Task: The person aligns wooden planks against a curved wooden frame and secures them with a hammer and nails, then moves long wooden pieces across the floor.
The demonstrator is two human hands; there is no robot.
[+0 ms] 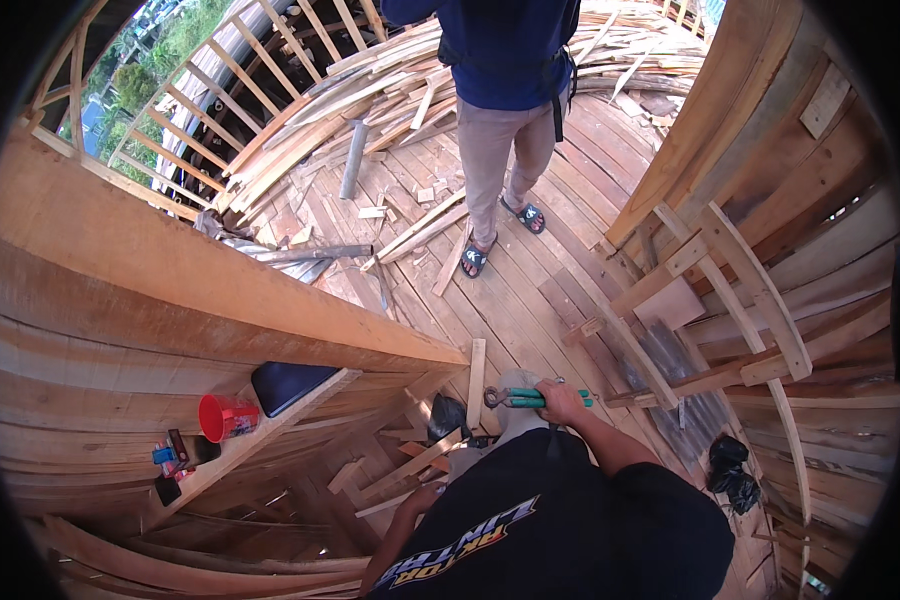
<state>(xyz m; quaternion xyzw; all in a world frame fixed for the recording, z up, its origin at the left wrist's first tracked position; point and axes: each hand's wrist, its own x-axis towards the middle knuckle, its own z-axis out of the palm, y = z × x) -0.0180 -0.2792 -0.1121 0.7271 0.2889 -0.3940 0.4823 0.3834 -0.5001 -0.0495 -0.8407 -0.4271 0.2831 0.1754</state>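
My right hand [562, 401] is closed round the green handles of a pair of pincers [511, 397]. Their rounded metal jaws point left, above my knee. Down at my left side hangs my left hand [428, 495], its fingers mostly hidden and too small to read. Close by it lie loose wooden offcuts [411, 469] and a black plastic bag [447, 418]. An upright narrow board [477, 385] stands just left of the pincers.
Ahead, a person [507, 120] in a blue top stands on the plank floor. Beyond lies a lumber pile [310, 150]. A shelf [258, 440] at left bears a red container [226, 417] and dark tray [288, 384]. Right, a wooden ladder-like frame [735, 290] leans near black bags [732, 470].
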